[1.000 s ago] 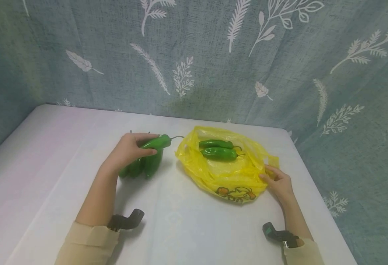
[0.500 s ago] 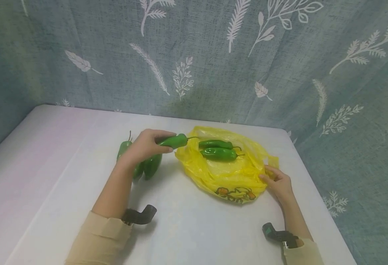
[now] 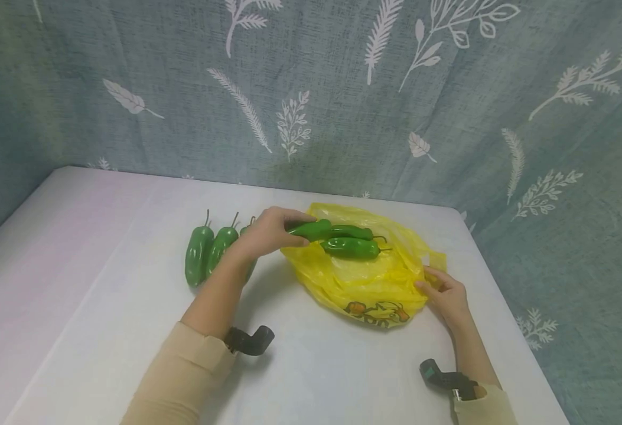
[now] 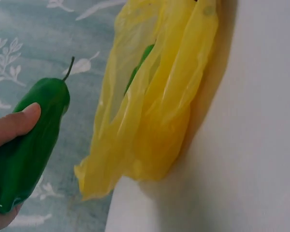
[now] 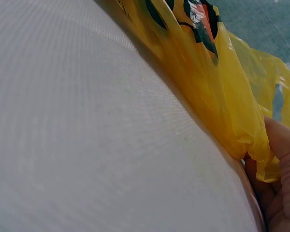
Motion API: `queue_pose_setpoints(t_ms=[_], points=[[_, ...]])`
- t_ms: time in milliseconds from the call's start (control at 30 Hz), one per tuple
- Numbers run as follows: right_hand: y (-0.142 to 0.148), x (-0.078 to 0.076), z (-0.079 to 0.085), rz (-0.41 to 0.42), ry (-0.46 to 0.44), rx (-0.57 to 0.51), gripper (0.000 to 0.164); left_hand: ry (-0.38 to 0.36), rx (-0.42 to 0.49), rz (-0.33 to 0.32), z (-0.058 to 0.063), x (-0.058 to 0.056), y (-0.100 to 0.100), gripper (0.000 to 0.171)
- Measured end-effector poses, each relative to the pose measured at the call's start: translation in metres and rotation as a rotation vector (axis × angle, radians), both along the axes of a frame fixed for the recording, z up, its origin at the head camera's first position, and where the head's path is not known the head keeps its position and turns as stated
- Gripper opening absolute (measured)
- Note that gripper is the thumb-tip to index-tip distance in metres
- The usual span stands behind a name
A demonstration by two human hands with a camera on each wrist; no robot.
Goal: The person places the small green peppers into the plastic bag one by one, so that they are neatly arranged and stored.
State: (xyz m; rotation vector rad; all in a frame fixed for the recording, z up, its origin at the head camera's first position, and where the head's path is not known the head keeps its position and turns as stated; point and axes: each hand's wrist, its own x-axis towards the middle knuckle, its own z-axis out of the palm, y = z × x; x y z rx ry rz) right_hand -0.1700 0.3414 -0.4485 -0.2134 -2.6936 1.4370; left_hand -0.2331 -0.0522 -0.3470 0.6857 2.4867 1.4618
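Note:
My left hand [image 3: 270, 233] grips a green pepper [image 3: 315, 229] above the left edge of a yellow plastic bag [image 3: 371, 282]. In the left wrist view the thumb lies across this pepper [image 4: 34, 137], its stem pointing up, with the bag [image 4: 154, 125] beside it. Two more green peppers [image 3: 350, 248] lie side by side in the bag's wide mouth. At the bag's right side my right hand [image 3: 449, 298] pinches the plastic between thumb and fingers. The right wrist view shows the thumb against the crumpled yellow edge of the bag [image 5: 232, 106]; part of that hand is out of frame.
Three green peppers [image 3: 199, 257] stand in a row on the white tabletop [image 3: 103, 283] at left, the rightmost partly hidden by my left hand and forearm. A leaf-patterned curtain [image 3: 183, 88] hangs behind the table and along its sides.
My left hand has carried the pepper rightward from the row on the table to over the bag's left edge, uncovering the peppers at left. The right hand keeps its place on the bag.

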Motion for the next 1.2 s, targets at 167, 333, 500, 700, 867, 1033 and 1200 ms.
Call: queue_pose_setpoints(t_ms=[167, 333, 500, 700, 867, 1033, 1200], points=[[0.000, -0.001, 0.000, -0.002, 0.004, -0.004, 0.050, 0.017, 0.018, -0.024, -0.002, -0.002, 0.011, 0.046], [0.000, -0.001, 0.000, -0.002, -0.003, -0.009, 0.050, 0.010, 0.039, -0.041, -0.009, -0.004, 0.025, 0.047], [-0.001, -0.001, 0.002, 0.000, -0.023, -0.009, 0.051, 0.024, 0.030, -0.021, -0.017, -0.006, 0.039, 0.048], [-0.001, -0.002, 0.004, 0.003, -0.017, -0.023, 0.050, 0.067, -0.007, -0.038, -0.024, -0.007, 0.060, 0.048], [-0.001, 0.000, 0.004, -0.001, -0.011, -0.041, 0.049, 0.078, 0.003, -0.035, -0.029, -0.008, 0.080, 0.046], [-0.001, -0.001, 0.003, 0.001, -0.011, -0.051, 0.050, 0.102, 0.012, -0.046, -0.034, -0.009, 0.098, 0.043], [-0.001, -0.001, 0.004, 0.003, -0.025, -0.038, 0.052, 0.099, -0.045, -0.065, -0.038, -0.009, 0.109, 0.041]])
